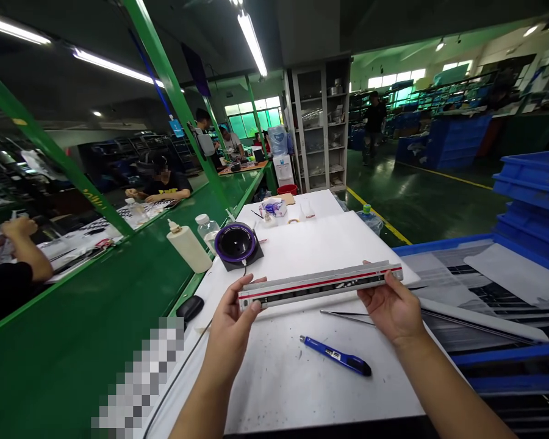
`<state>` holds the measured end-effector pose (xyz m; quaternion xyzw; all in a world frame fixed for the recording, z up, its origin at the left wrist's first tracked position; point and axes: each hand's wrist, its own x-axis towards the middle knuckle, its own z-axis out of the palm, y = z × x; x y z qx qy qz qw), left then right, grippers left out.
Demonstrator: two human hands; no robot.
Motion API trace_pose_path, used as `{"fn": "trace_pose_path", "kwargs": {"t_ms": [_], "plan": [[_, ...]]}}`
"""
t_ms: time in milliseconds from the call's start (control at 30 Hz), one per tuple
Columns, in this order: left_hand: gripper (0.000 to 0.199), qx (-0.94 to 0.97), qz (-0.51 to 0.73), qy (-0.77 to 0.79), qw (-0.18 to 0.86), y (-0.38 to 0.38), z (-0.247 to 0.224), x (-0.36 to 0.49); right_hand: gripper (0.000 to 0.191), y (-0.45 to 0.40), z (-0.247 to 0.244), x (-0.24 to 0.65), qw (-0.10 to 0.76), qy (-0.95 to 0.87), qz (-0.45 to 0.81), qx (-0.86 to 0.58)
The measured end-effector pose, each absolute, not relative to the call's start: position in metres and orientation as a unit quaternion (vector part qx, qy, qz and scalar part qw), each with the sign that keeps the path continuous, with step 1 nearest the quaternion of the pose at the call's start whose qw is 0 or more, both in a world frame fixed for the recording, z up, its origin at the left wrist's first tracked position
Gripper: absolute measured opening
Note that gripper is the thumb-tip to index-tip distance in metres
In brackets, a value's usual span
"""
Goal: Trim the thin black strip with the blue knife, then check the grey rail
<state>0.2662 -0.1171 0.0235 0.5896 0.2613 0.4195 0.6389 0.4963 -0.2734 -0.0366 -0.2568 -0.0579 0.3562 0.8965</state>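
As the hands (231, 323) (390, 306) hold the grey bar (320, 285), its underside is hidden.

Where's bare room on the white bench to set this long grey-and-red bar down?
The white board has bare room right of the purple-rimmed black disc, behind the grey-and-red bar. Another patch lies left of the blue utility knife. Crowded: the far end, among small bottles and boxes.

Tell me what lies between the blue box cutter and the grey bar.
Head view: metal tweezers lie between the blue box cutter and the grey bar.
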Motion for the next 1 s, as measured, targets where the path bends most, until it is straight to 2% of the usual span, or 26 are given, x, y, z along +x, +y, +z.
{"fn": "trace_pose_path", "kwargs": {"t_ms": [333,600,800,1000], "plan": [[0.057,0.558,0.414,0.254,0.673,-0.127,0.031,0.266,0.035,-0.276,-0.035,0.496,0.904,-0.080,0.345,-0.239],[0.056,0.542,0.421,0.270,0.675,-0.125,0.029,0.269,0.033,-0.274,-0.037,0.496,0.901,-0.095,0.346,-0.244],[0.055,0.518,0.411,0.316,0.681,-0.111,0.017,0.270,0.039,-0.271,-0.036,0.492,0.890,-0.129,0.339,-0.276],[0.049,0.505,0.410,0.342,0.678,-0.101,-0.001,0.270,0.032,-0.266,-0.035,0.492,0.876,-0.131,0.333,-0.324]]}}
